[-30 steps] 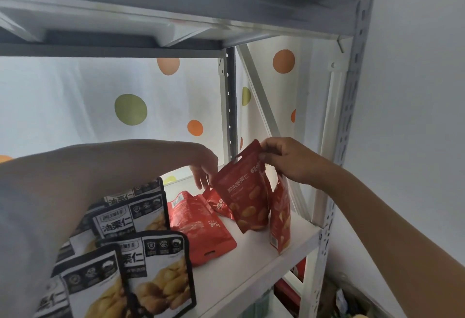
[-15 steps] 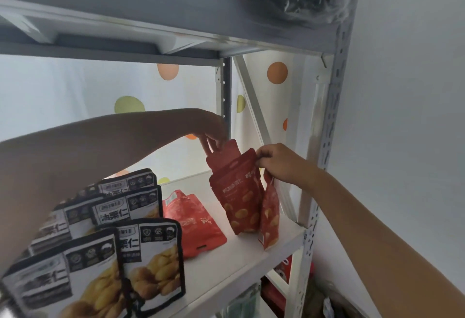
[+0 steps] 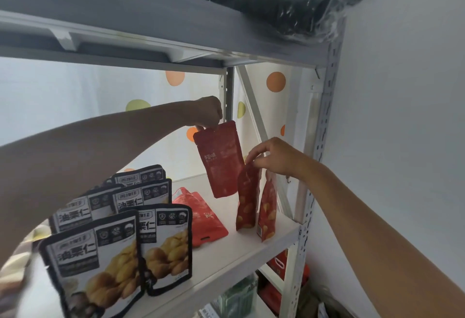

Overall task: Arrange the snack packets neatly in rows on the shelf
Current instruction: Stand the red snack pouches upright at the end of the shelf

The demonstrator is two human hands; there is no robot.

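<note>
Red packet (image 3: 221,159) hanging upright in the air above the white shelf (image 3: 241,244), two red packets (image 3: 247,199) standing upright at the right end, red packets lying flat (image 3: 203,219) mid-shelf, black-and-white chestnut packets (image 3: 120,242) standing in rows at left

Both forearms are bare to the hands, with no rings or watch visible.

I can read large black characters "油栗仁" on the front black-and-white packets (image 3: 100,265) standing left of the flat red packet (image 3: 201,217). Their smaller print is too blurred. The lifted red packet (image 3: 221,159) bears white characters I cannot make out.
</note>
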